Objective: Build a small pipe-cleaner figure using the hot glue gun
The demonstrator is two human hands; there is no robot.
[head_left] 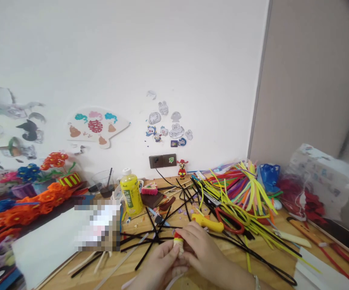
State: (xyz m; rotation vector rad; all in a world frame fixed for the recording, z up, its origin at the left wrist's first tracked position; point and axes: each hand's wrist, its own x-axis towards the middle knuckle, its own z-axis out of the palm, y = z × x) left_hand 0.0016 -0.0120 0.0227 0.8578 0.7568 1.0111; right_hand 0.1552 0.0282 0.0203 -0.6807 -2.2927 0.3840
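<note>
Both my hands meet low in the middle of the wooden table, holding a small craft piece (178, 241) with a red tip and a cream, wrapped body. My left hand (159, 268) pinches it from below, and my right hand (203, 251) grips it from the right, hiding much of it. Loose black pipe cleaners (153, 237) lie under and around my hands. A yellow glue gun (207, 222) rests just beyond my right hand, next to red-handled scissors (230, 221).
A heap of yellow and multicoloured pipe cleaners (240, 197) fills the table's right side. Further back stand a yellow bottle (131, 192) and a glass cup (103, 184). Orange and blue pipe-cleaner flowers (32, 211) lie at left beside a white board (47, 245). A wall rises behind.
</note>
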